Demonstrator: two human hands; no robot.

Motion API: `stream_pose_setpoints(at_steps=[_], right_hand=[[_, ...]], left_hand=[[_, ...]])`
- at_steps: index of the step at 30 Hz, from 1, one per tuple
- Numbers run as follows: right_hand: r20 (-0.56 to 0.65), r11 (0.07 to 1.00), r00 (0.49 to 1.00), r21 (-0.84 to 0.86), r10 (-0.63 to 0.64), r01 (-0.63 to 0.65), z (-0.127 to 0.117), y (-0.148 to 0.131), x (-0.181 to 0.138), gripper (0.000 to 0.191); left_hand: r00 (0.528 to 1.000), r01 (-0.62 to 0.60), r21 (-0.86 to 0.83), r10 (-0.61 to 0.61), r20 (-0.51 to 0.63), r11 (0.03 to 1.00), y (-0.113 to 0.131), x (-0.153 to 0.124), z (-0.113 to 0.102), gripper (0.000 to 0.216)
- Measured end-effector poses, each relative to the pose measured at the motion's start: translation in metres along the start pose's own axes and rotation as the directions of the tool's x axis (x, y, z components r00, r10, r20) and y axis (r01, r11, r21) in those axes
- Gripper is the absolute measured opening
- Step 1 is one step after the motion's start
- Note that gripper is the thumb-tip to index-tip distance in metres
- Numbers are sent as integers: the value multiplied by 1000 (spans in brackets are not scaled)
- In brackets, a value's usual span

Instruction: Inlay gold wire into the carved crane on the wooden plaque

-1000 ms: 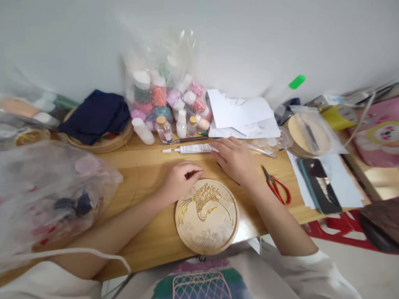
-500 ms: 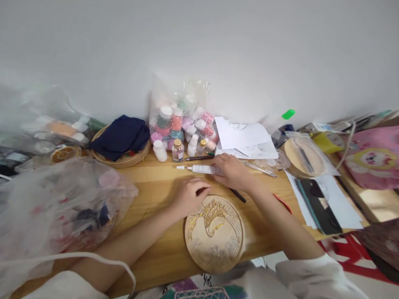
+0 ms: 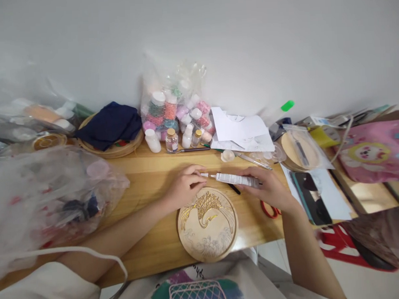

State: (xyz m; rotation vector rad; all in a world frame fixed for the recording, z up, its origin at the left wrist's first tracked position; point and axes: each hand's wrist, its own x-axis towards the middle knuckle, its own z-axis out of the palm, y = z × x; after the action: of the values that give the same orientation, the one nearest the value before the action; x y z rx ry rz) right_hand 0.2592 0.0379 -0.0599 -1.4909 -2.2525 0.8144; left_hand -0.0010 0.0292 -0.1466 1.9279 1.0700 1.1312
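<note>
Now right hand [image 3: 270, 188] grips white tube [image 3: 237, 179] level; left hand [image 3: 183, 187] seemingly pinches its tip

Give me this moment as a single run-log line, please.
right hand: holds white tube | left hand: fingers at tube's tip | round crane plaque: flat on wooden table, below both hands
</note>
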Motion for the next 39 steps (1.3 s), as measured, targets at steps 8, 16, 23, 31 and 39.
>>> stream_pose_setpoints(at_steps=[8, 16, 23, 31, 39], right_hand=[[59, 985, 997, 161, 57, -66, -16, -3, 6, 32], [126, 969, 987, 212, 100, -125, -17, -11, 15, 30], [87, 878, 980, 435, 179, -199, -21, -11, 16, 34], [-94, 449, 906, 886, 412, -112, 22, -28, 23, 39], [-59, 453, 911, 879, 409, -146, 52, -37, 37, 48]], left_hand=[[997, -82, 128, 81, 9, 988, -3, 0, 1, 13], [987, -158, 151, 163, -18, 976, -2, 0, 1, 13], [975, -213, 161, 220, -25, 964, 0, 2, 1, 15], [972, -224, 105, 229, -45, 969, 1, 2, 0, 14], [989, -143, 64, 145, -36, 988, 0, 2, 0, 11]])
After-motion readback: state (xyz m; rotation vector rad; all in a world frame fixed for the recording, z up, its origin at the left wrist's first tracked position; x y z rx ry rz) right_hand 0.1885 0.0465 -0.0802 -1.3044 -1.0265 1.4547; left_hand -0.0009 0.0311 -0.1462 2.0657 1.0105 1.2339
